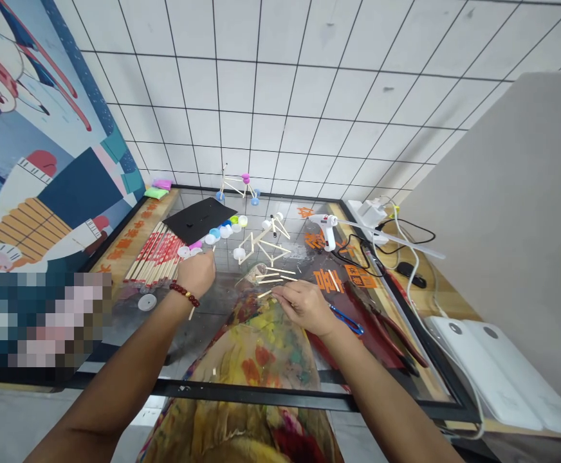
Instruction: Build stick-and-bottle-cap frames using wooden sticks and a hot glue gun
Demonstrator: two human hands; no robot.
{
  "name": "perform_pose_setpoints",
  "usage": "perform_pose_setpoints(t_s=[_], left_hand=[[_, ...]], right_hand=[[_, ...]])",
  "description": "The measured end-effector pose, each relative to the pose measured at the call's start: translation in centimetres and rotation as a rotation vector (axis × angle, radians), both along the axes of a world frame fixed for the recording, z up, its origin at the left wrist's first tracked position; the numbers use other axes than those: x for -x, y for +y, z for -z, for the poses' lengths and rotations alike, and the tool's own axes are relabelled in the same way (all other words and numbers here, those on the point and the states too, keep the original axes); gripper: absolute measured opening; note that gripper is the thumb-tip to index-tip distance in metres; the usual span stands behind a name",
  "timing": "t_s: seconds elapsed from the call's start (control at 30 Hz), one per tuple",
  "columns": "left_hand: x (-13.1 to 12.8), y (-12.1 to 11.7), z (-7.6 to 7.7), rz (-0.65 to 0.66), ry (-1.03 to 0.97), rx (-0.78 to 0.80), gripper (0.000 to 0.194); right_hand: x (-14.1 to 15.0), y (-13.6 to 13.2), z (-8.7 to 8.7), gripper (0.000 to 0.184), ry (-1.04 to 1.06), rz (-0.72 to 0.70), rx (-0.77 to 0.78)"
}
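My left hand is closed in a fist on a thin wooden stick, whose ends show above and below the fingers. Fingertips of my right hand pinch a short wooden stick low over the glass tabletop. Just beyond it lie several cut wooden sticks. Further back stands a frame of joined sticks with white round pieces. Left of my left hand is a bundle of chopsticks in red and white wrappers. Several small paint pots stand in a row beside a black sheet.
A white glue gun stands at the right with its cord. Red-handled pliers and a blue-handled tool lie near my right forearm. Another stick model stands by the tiled wall. White boxes sit at the far right.
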State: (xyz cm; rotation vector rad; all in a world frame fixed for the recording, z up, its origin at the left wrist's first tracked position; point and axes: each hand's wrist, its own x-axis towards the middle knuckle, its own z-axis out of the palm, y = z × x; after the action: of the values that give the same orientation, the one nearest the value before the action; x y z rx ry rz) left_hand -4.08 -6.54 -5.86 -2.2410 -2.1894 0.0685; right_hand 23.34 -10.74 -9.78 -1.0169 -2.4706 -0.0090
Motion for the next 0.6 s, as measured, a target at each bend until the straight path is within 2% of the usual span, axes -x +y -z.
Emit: perform_pose_setpoints(t_s=[0.13, 0.2, 0.27, 0.33, 0.43, 0.5, 0.6], left_hand=[[0.3, 0.1, 0.5, -0.03, 0.021, -0.044, 0.035], [0.7, 0.2, -0.2, -0.023, 0.003, -0.03, 0.033], [1.8, 1.0, -1.6, -0.043, -0.048, -0.045, 0.031], [3.8, 2.8, -3.3, -0.136, -0.127, -0.166, 0.03], [8.1, 7.1, -5.3, -0.317, -0.243, -0.283, 0.027], [10.7, 10.1, -5.6, -0.395, -0.317, -0.309, 0.033], [13.1, 13.6, -4.8, -0.413, -0.398, -0.217, 0.048]], right_hand=[[0.2, -0.1, -0.1, 0.02, 0.061, -0.049, -0.118], [0.3, -0.1, -0.1, 0.018, 0.088, -0.056, -0.146], [0.4, -0.2, -0.1, 0.016, 0.112, -0.061, -0.162], [0.4, -0.2, -0.1, 0.016, 0.12, -0.065, -0.167], [0.5, -0.3, -0.1, 0.016, 0.118, -0.066, -0.167], [0.5, -0.4, -0.3, 0.016, 0.127, -0.066, -0.162], [0.7, -0.6, -0.6, 0.017, 0.14, -0.081, -0.142]])
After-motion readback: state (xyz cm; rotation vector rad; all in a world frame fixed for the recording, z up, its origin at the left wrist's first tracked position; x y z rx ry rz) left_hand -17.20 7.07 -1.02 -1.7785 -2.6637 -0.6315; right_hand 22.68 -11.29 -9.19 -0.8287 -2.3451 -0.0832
